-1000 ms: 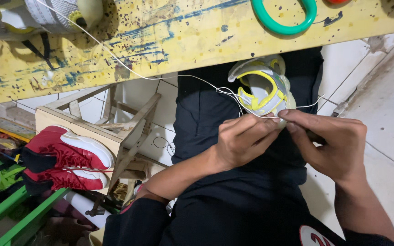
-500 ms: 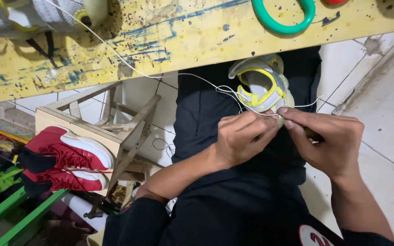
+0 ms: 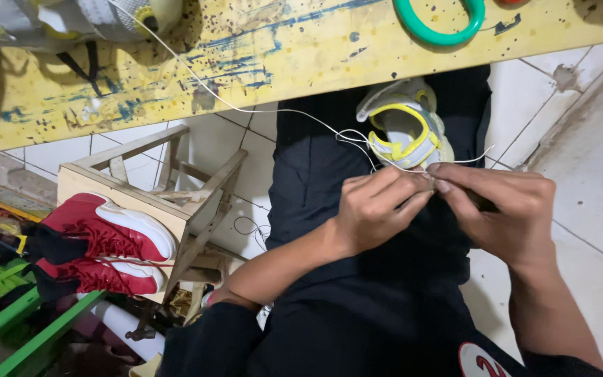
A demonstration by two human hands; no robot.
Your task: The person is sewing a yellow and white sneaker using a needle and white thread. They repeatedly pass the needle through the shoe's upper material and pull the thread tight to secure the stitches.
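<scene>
Just beyond both hands' grip, sneaker rests.

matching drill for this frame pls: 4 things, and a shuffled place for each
1. white thread
2. red shoes
3. green ring
4. grey and yellow shoe

A. on the yellow bench top, upper right
B. on the lap, just beyond the fingertips
C. on a wooden stool at the left
D. running from the bench down to both hands

Pairs: 1-D, 2-C, 3-A, 4-B
</scene>
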